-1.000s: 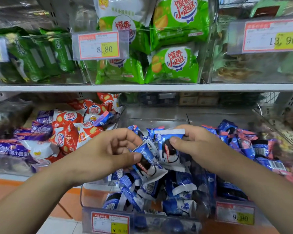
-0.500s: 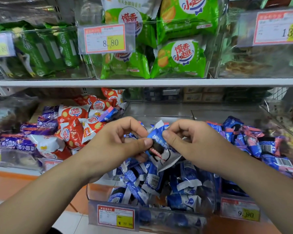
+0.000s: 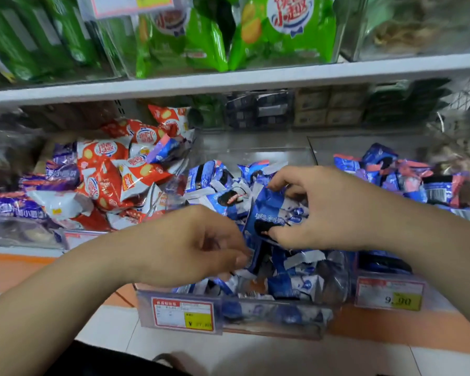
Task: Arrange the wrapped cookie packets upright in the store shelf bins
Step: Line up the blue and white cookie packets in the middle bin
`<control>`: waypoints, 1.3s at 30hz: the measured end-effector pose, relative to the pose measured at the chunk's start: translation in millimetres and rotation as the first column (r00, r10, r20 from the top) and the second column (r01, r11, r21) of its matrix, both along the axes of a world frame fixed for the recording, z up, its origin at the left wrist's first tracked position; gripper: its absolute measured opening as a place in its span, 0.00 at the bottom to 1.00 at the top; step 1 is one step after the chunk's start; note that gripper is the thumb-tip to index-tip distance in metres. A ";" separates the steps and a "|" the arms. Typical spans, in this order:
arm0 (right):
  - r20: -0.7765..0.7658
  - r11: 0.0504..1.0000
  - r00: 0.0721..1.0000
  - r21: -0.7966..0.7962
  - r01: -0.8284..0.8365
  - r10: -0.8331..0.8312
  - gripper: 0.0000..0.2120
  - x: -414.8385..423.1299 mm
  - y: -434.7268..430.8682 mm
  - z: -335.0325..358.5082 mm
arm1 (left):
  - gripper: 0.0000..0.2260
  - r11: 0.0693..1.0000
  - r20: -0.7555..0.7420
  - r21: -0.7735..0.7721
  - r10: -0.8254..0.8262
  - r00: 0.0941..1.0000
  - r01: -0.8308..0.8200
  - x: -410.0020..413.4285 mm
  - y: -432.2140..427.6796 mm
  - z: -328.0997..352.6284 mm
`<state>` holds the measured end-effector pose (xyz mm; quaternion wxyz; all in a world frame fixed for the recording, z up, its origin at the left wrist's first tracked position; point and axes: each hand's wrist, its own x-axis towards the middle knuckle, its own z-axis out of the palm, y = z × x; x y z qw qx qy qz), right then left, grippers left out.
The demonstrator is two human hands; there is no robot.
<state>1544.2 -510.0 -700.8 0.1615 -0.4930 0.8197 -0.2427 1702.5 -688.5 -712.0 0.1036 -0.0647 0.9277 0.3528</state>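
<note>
A clear plastic bin on the lower shelf is packed with blue and white wrapped cookie packets. My right hand grips one blue packet above the pile, thumb underneath and fingers curled over its top. My left hand is lower and nearer the front of the bin, its fingertips pinching the lower edge of a packet just below the one in my right hand. Whether both hands hold the same packet I cannot tell.
Red and purple snack packets fill the bin to the left. More blue and pink packets lie in the bin to the right. Green bags stand on the shelf above. Price tags hang on the bin fronts.
Both hands have dropped from above the pile down into the bin. The view has tilted down. My left hand has moved toward the bin's front; my right hand still grips a blue packet.
</note>
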 end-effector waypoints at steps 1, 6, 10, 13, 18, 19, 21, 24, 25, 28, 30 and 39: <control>0.003 1.000 1.000 0.022 -0.021 0.021 0.21 -0.1 0.3 -0.7 | 0.07 0.998 0.086 0.028 -0.062 0.994 0.060 -2.9 3.9 1.0; -0.049 0.996 0.997 0.077 -0.055 0.059 0.24 -10.5 -4.6 -8.1 | 0.13 0.985 0.300 0.005 -0.166 0.939 0.172 -24.8 8.7 -10.6; -0.046 0.996 0.996 0.061 -0.068 0.071 0.23 -16.3 -7.8 -14.4 | 0.13 0.973 0.387 -0.035 -0.199 0.901 0.230 -29.3 10.0 -15.9; -0.032 0.996 0.996 0.052 -0.079 0.080 0.23 -18.1 -8.6 -16.0 | 0.13 0.975 0.409 0.044 -0.218 0.886 0.220 -29.5 6.3 -20.7; -0.013 0.997 0.997 0.038 -0.074 0.074 0.21 -18.0 -6.5 -16.1 | 0.13 0.982 0.300 0.174 -0.128 0.945 0.077 -20.1 -5.4 -24.1; -0.008 0.997 0.998 0.029 -0.069 0.070 0.21 -17.9 -6.9 -16.1 | 0.12 0.980 0.245 0.198 -0.065 0.967 0.016 -17.0 -9.5 -19.3; -0.006 0.997 0.997 0.009 -0.071 0.071 0.21 -15.7 -7.8 -13.8 | 0.10 0.981 0.099 0.178 0.056 0.994 -0.073 -10.6 -18.1 -7.6; 0.026 0.993 0.994 -0.047 -0.104 0.105 0.22 -4.3 -10.4 -6.8 | 0.10 0.993 -0.144 -0.064 0.092 0.985 -0.102 0.8 -28.7 3.8; 0.052 0.990 0.990 -0.047 -0.129 0.132 0.23 1.9 -11.7 -5.0 | 0.10 0.982 -0.197 -0.169 0.046 0.979 -0.080 4.2 -30.7 5.6; 0.103 0.967 0.966 0.069 -0.244 0.236 0.23 18.7 -18.9 -7.6 | 0.09 0.926 -0.219 -0.376 -0.058 0.974 -0.030 12.8 -35.6 3.9; 0.036 0.930 0.952 0.205 -0.304 0.304 0.24 24.5 -24.3 -14.1 | 0.07 0.910 -0.165 -0.414 -0.079 0.983 0.004 16.0 -36.4 0.2; -0.371 0.973 0.914 0.212 -0.087 0.163 0.24 4.7 -18.0 5.0 | 0.07 0.840 -0.170 -0.542 -0.125 0.977 0.013 -1.7 -24.7 -4.2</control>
